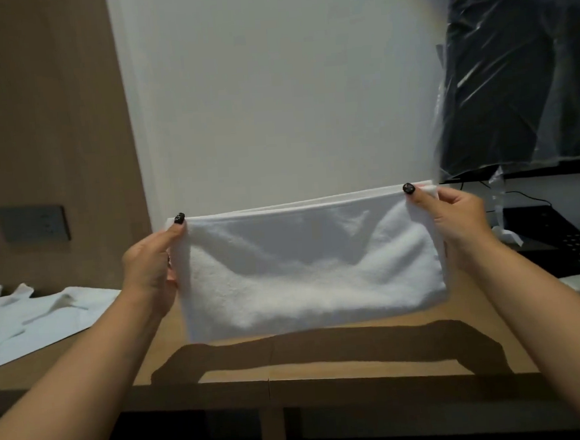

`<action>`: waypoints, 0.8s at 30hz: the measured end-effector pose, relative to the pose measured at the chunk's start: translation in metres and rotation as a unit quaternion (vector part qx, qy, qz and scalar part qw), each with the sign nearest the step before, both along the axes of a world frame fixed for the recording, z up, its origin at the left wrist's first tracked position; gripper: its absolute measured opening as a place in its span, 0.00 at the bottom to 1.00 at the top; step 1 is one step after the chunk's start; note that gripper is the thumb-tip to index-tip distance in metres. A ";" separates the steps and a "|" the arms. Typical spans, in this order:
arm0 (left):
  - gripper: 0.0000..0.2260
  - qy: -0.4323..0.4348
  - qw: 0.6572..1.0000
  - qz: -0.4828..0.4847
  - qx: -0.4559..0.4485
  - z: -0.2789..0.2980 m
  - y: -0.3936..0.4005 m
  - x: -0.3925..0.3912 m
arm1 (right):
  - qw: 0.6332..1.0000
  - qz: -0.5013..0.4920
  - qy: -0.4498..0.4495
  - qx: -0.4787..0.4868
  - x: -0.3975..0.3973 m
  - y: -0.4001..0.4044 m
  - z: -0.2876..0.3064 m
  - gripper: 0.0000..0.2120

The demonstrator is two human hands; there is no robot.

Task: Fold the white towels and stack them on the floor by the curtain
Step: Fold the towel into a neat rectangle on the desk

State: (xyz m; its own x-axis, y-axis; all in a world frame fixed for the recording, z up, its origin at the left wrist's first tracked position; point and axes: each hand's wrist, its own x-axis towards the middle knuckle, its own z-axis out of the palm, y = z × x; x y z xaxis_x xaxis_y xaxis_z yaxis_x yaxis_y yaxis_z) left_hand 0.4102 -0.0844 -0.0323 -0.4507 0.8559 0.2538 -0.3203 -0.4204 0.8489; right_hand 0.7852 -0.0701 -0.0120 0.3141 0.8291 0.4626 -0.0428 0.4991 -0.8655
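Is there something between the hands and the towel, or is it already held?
Nothing visible: the left hand and right hand each pinch an upper corner of the folded towel, above the table.

Bare forearms, no sleeves; black-painted nails, left hand (151, 264), right hand (460, 225).

- wooden desk (326, 365), near
- white paper sheets (48, 312), left on desk
- grey wall socket (33, 224), far left
- black keyboard (565, 245), right
- plastic-wrapped dark monitor (518, 66), far right

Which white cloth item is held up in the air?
The folded white towel, pinched at its top corners by both hands; the other white items lie flat on the desk, left.
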 end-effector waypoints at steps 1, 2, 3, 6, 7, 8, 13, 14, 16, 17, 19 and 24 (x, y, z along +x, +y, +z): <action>0.04 -0.013 1.000 0.010 0.010 0.000 -0.002 0.000 | 1.000 0.012 -0.012 -0.001 0.001 -0.002 0.002 0.08; 0.04 -0.024 0.999 0.020 0.014 0.001 -0.005 0.001 | 0.999 0.031 -0.020 -0.008 0.002 -0.006 0.004 0.08; 0.04 -0.027 0.999 0.031 0.014 0.001 -0.007 0.000 | 0.998 0.049 -0.028 -0.015 0.002 -0.009 0.005 0.07; 0.05 -0.029 0.998 0.051 -0.003 0.002 -0.014 0.004 | 0.998 0.051 -0.015 -0.024 0.001 -0.012 0.003 0.05; 0.05 -0.031 0.998 0.054 -0.004 0.002 -0.015 0.006 | 0.999 0.032 0.009 -0.019 0.001 -0.012 0.003 0.04; 0.05 -0.032 0.998 0.055 -0.008 0.004 -0.017 0.009 | 0.999 0.012 0.036 -0.013 0.001 -0.012 0.002 0.04; 0.05 0.037 0.998 0.054 -0.008 0.002 -0.020 0.015 | 0.997 -0.016 0.077 -0.024 0.007 -0.019 0.001 0.07; 0.04 0.058 0.997 0.051 -0.007 -0.001 -0.020 0.016 | 0.997 -0.024 0.073 -0.030 0.007 -0.019 -0.002 0.09; 0.04 0.087 0.995 0.047 -0.013 -0.010 -0.017 0.017 | 0.996 -0.043 0.063 -0.041 0.008 -0.015 -0.011 0.13; 0.04 0.093 0.994 0.045 -0.018 -0.016 -0.013 0.016 | 0.996 -0.056 0.048 -0.050 0.009 -0.010 -0.017 0.13; 0.07 0.103 0.993 0.050 -0.041 -0.029 -0.003 0.015 | 0.994 -0.090 -0.014 -0.056 0.010 0.006 -0.033 0.10; 0.10 0.190 0.972 0.094 -0.102 -0.079 0.032 0.002 | 0.963 -0.159 -0.208 -0.063 0.005 0.060 -0.074 0.24</action>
